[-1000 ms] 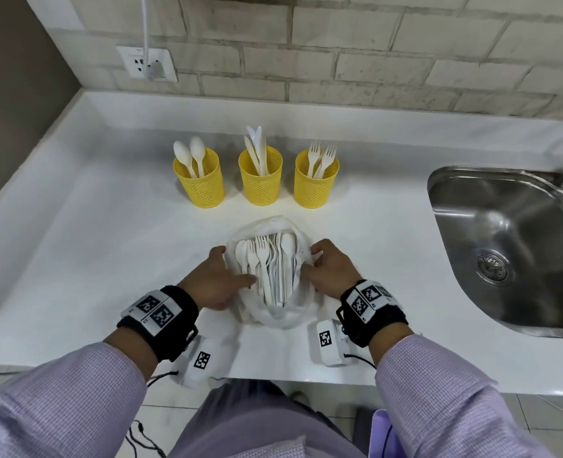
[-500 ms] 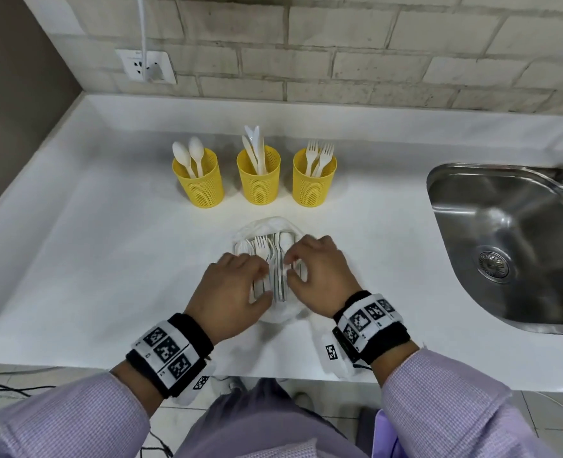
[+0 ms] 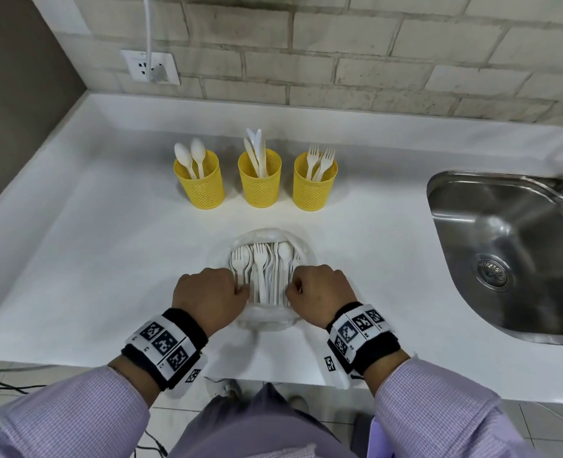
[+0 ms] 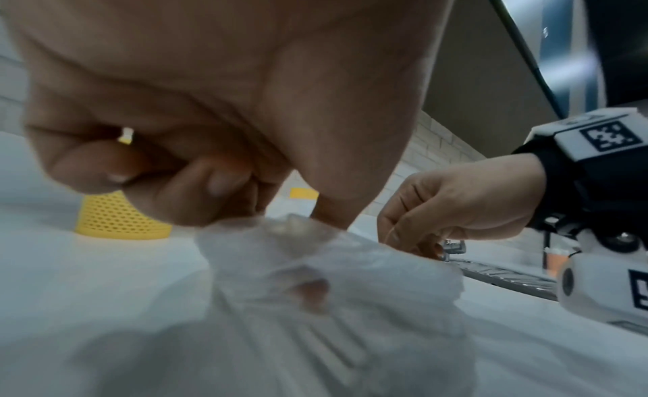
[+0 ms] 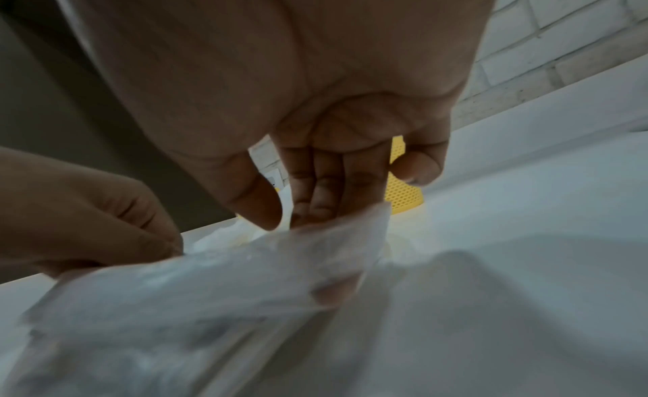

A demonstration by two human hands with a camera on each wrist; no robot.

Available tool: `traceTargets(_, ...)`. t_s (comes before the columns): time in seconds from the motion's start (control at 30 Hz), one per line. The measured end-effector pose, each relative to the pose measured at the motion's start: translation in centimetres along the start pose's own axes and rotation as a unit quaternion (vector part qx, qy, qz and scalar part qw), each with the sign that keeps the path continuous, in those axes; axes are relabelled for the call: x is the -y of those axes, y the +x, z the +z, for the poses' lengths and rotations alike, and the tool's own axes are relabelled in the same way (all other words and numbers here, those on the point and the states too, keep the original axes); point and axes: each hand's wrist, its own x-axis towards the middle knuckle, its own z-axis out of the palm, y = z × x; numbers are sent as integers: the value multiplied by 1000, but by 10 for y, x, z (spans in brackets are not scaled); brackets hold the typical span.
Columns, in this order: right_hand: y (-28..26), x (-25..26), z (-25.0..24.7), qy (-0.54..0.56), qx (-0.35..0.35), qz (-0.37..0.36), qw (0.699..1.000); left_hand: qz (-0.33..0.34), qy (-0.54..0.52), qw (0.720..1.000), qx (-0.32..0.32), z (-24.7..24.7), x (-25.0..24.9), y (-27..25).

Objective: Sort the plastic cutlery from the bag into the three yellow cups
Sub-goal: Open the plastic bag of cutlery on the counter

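A clear plastic bag of white cutlery lies on the counter, forks, spoons and knives side by side with their heads pointing away. My left hand grips the bag's left near edge with curled fingers. My right hand pinches the right near edge. In the left wrist view my fingers bunch the plastic. In the right wrist view my thumb and fingers pinch the film. Behind stand three yellow mesh cups: spoons, knives, forks.
A steel sink is sunk into the white counter at the right, its tap at the far right edge. A brick wall with a socket and cable runs behind. The counter's front edge is just under my wrists.
My hands went from the bag's sides to the middle over the cutlery, then drew apart again towards the near edge, which uncovered the cutlery.
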Motion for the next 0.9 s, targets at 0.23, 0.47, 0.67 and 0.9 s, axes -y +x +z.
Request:
traceTargets(0.23,26,12,-5,43,44,50,997,-16,-55,998,28,-6,-3,16)
traceTargets(0.47,36,17,0,101,65,104,987,-28,-114,993,19,-7,-10,23)
traceTargets(0.67,33,18,-5,171,62,121,976,-50,-145,988,25,-4,-9,25)
traceTargets(0.9,31,17,-4,186,47,125,974,-65,-203,976,30,-1,-8,28)
